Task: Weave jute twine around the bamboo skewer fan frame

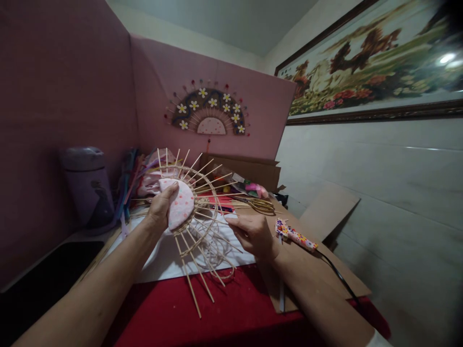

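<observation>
My left hand grips a half-round pad, white with pink dots, its thumb on the front. Thin wooden sticks fan out from the pad's curved edge. A cord is woven round the sticks in an arc some way out from the pad. At the right of this arc, my right hand is closed, thumb and forefinger pinched at the cord. Loose loops of cord hang below and behind the sticks.
A flowered glue gun lies on cardboard at the right, near gold-handled scissors. A purple bottle stands left. A finished flowered fan hangs on the pink board behind. Red cloth covers the table's front.
</observation>
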Motion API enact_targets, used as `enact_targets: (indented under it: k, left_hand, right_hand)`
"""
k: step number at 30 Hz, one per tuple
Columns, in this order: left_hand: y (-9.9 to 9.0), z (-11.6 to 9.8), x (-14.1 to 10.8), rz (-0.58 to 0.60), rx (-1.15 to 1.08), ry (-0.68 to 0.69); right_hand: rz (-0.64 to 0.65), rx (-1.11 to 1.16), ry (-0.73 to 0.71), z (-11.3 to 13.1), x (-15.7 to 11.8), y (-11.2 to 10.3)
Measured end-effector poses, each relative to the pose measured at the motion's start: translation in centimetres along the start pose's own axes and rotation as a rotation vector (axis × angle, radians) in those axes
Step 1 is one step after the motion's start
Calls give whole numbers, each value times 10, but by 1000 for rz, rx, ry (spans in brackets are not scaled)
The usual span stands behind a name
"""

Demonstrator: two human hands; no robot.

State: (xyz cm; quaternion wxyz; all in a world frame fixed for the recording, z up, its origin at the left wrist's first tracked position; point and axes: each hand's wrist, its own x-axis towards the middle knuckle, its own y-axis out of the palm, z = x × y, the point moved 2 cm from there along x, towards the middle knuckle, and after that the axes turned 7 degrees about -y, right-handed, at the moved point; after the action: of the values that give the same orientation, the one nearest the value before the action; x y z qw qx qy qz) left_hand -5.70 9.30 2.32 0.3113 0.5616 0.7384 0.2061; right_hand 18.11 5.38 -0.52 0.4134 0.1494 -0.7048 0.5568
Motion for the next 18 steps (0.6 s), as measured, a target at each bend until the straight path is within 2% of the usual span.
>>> enact_targets:
  k: [3,6,9,14,18]
  left_hand:
    - [0,-1,-1,24,56,68]
    - [0,-3,-2,50,59,95]
    - [-1,-5,-1,71,80,94]
    - [-6,-10,3,73,92,79]
    - [-9,-11,5,102,92,19]
  right_hand:
    - [8,-31,-16,2,2,-2]
    - [-31,-60,-35,4,3,-8]
    - [-84,-65,5,2,4,-15]
    - [-271,113,139,-9,2,-22]
    - [-418,302,338,-18,-2,-21]
